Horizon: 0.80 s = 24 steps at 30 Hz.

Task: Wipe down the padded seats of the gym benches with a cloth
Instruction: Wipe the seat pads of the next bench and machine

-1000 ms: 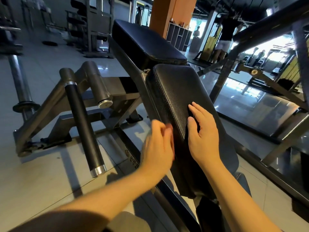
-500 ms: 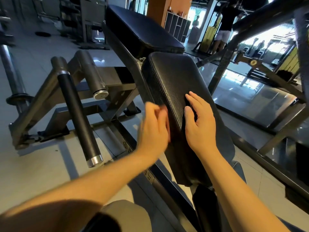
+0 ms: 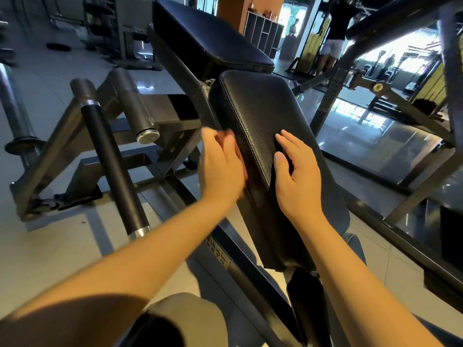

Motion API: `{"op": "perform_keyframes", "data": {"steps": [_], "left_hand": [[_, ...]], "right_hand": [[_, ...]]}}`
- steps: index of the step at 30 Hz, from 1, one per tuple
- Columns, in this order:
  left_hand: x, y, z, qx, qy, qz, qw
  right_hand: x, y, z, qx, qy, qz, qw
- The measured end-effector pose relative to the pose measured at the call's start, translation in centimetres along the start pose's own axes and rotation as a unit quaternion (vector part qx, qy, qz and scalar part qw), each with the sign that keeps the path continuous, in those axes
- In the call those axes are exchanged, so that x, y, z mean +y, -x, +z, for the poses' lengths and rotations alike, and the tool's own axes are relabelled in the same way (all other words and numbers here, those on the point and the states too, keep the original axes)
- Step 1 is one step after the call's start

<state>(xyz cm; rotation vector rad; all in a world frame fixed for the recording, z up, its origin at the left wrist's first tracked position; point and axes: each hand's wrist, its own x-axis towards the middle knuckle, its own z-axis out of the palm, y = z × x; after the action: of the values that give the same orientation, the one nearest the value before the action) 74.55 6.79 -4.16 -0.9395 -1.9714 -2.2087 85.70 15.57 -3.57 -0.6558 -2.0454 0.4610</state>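
Note:
The near black padded seat [image 3: 260, 108] slopes up and away from me in the middle of the head view. Beyond it lies a second, longer black pad [image 3: 208, 38]. My right hand [image 3: 295, 179] rests flat on top of the near pad with fingers spread. Against the pad's left side is my left hand [image 3: 221, 169], blurred, fingers straight and close together. I cannot make out a cloth in either hand. Whatever lies under the palms is hidden.
A black foam roller bar [image 3: 112, 169] and a steel peg [image 3: 135, 108] jut from the machine frame at left. A barbell [image 3: 15, 116] stands further left. Dark frame bars [image 3: 333, 78] cross at right. A person [image 3: 335, 33] stands far back. My knee [image 3: 185, 319] shows below.
My left hand has slid up along the pad's left side, drawing level with the right fingertips. The right hand stays in place on the pad. The whole view has shifted slightly.

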Motion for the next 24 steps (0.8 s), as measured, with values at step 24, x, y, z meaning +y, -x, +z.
{"op": "perform_keyframes", "data": {"steps": [24], "left_hand": [[2.8,-12.0,-8.1,0.036,-0.146,-0.024,0.988]], "right_hand": [[0.1,0.2,-0.4,-0.008,-0.006,0.012,1.0]]}}
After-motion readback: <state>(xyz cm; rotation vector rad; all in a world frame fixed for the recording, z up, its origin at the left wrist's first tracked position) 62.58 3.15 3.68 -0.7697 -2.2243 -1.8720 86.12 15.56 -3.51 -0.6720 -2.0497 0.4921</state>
